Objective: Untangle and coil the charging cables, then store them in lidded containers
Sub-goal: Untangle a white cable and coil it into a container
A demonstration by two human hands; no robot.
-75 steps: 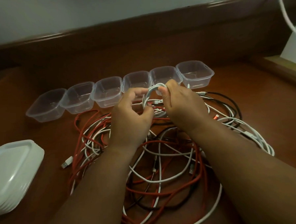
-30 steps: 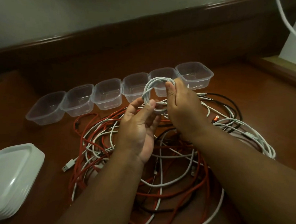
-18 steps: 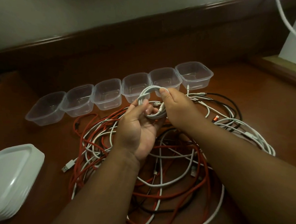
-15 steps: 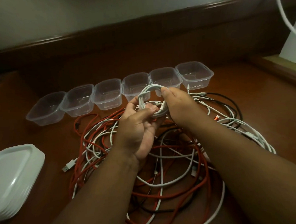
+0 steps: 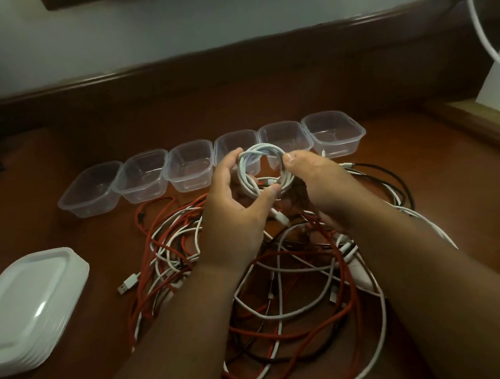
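Coil (image 5: 263, 168): white cable wound into a round loop of several turns, held up at centre frame just in front of the fourth and fifth tubs of the row. One plug end hangs loose below it, toward the pile.

Left hand (image 5: 235, 210): fingers curled round the coil's left side, thumb pressed on its lower edge; grasping the coil.

Right hand (image 5: 318, 183): thumb and fingers pinching the coil's right side; grasping the coil.

Tubs (image 5: 189, 166): six clear plastic containers, open, standing in a touching row that runs from centre left up to upper right of centre. Nothing shows inside the four that are unobscured; the fourth and fifth are partly hidden by the coil and hands.

Pile (image 5: 291, 274): red, white and black cables tangled together, lying on the worktop below and around both forearms, spreading from lower centre to the right. A white USB plug (image 5: 127, 284) sticks out at the pile's left edge.

Lids (image 5: 32, 311): stack of white lids, lower left of frame, well apart from the tubs, partly cut by the frame edge.

Worktop (image 5: 71, 227): dark reddish-brown wood, raised edge along the back.

Upper right corner: one white cable (image 5: 483, 29) hanging down beside a pale upright object.
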